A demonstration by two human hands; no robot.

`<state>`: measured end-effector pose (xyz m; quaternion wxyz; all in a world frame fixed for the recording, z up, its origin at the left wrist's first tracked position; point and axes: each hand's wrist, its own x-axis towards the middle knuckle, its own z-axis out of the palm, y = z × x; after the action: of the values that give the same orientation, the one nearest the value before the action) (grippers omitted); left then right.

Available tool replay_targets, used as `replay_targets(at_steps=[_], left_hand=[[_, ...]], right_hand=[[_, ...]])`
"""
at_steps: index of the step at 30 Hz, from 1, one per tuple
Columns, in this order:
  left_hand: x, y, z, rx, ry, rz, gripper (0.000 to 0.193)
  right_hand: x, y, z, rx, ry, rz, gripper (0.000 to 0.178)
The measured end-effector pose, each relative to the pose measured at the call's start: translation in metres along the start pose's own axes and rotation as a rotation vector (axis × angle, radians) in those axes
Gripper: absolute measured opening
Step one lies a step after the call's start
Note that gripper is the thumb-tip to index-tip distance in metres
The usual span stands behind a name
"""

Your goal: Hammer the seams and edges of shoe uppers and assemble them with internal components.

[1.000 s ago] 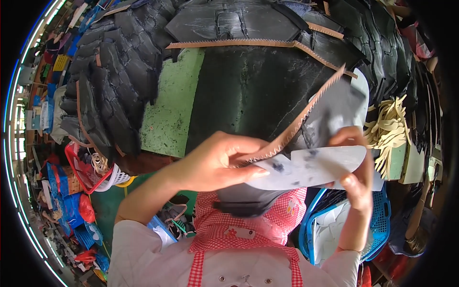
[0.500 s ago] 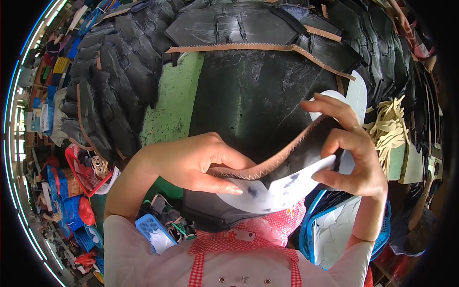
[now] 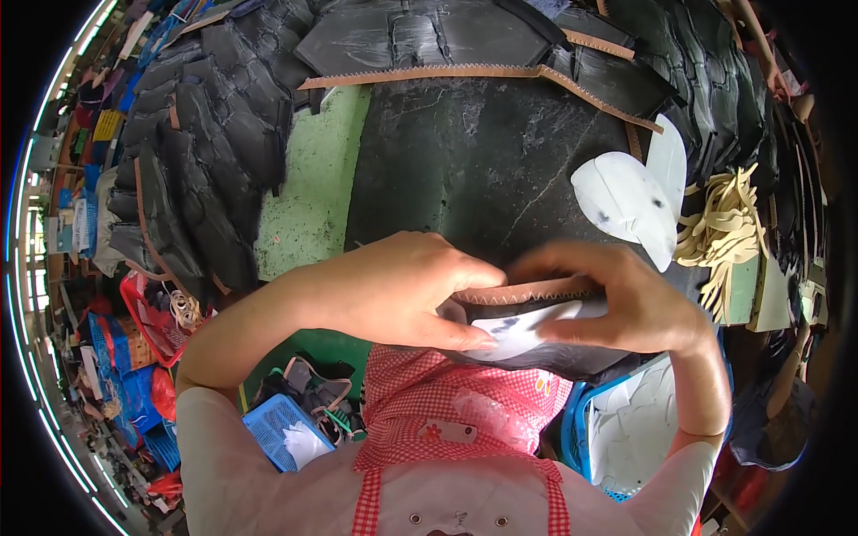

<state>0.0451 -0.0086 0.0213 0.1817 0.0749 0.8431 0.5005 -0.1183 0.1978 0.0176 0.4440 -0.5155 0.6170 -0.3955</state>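
Both hands grip a black panel (image 3: 581, 361) with brown zigzag-stitched edging (image 3: 532, 293), above my lap. My left hand (image 3: 402, 284) is closed on its left part, the thumb pressing a white curved piece (image 3: 511, 332) with dark smudges against the panel. My right hand (image 3: 630, 299) pinches the right part, its thumb also over the white piece; its far fingers are motion-blurred. Beyond my right hand, more white curved pieces (image 3: 617, 192) lie overlapping on the dark work surface (image 3: 447, 179).
Piles of black panels (image 3: 201, 152) line the surface's left, back and right. A bundle of cream strips (image 3: 719, 223) hangs at its right edge. A blue basket (image 3: 581, 438) of white pieces stands by my right arm. Another blue basket (image 3: 277, 429) and a red basket (image 3: 147, 322) are left.
My right hand has come down and inward, closer to my left, folding the panel more. The white pieces on the surface are now uncovered.
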Motion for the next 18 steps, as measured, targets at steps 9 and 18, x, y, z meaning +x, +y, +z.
replay_targets(at_steps=[9,18], left_hand=[[-0.004,-0.010,-0.001,-0.229,0.011,0.007,0.025],[0.002,-0.003,-0.006,0.386,0.196,-0.017,0.026]], right_hand=[[0.009,-0.010,-0.002,0.065,-0.105,0.274,0.017],[-0.001,-0.028,0.023,-0.333,0.338,0.116,0.014]])
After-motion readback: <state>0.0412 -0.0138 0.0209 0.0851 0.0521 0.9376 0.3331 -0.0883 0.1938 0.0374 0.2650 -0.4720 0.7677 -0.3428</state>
